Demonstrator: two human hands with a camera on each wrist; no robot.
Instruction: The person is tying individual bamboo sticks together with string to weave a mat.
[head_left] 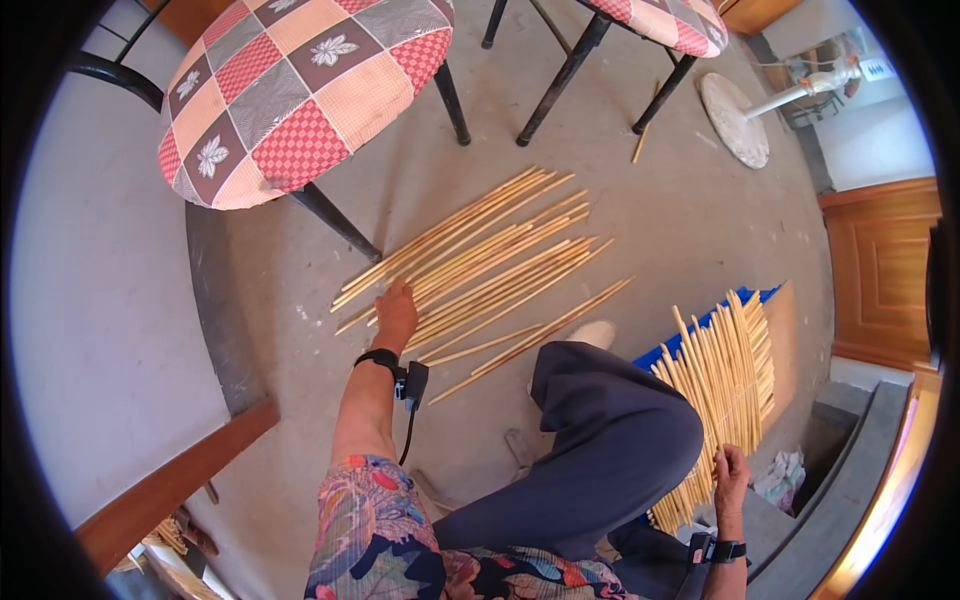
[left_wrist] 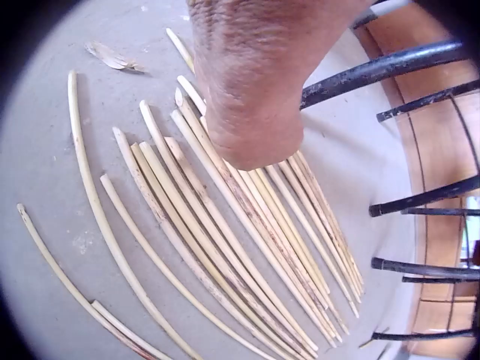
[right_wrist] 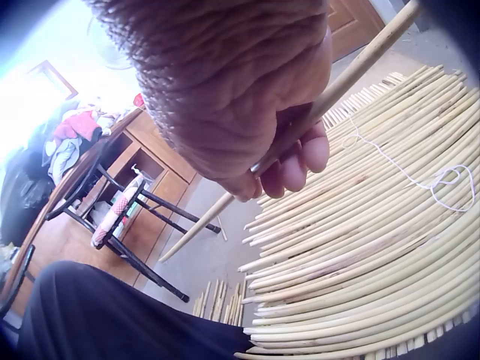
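Down among loose peeled sticks (head_left: 500, 243) on the floor is my left hand (head_left: 397, 310), its fingertips at the near ends of the sticks. The left wrist view shows the back of this hand over the sticks, with its fingers hidden. My right hand (head_left: 730, 480) grips one long pale stick (right_wrist: 191, 232), fingers curled round it, above the near end of a mat of sticks (right_wrist: 360, 255). These sticks lie side by side, and a loose white string (right_wrist: 454, 180) trails across them.
Under the mat are a blue edge (head_left: 650, 357) and a brown board (head_left: 788, 340). Two stools with checked cushions (head_left: 310, 90) stand ahead, one black leg (head_left: 340, 225) close beside the loose sticks. My bent knee (head_left: 660, 430) is between the stick groups. A round-based stand (head_left: 735, 120) is farther off.
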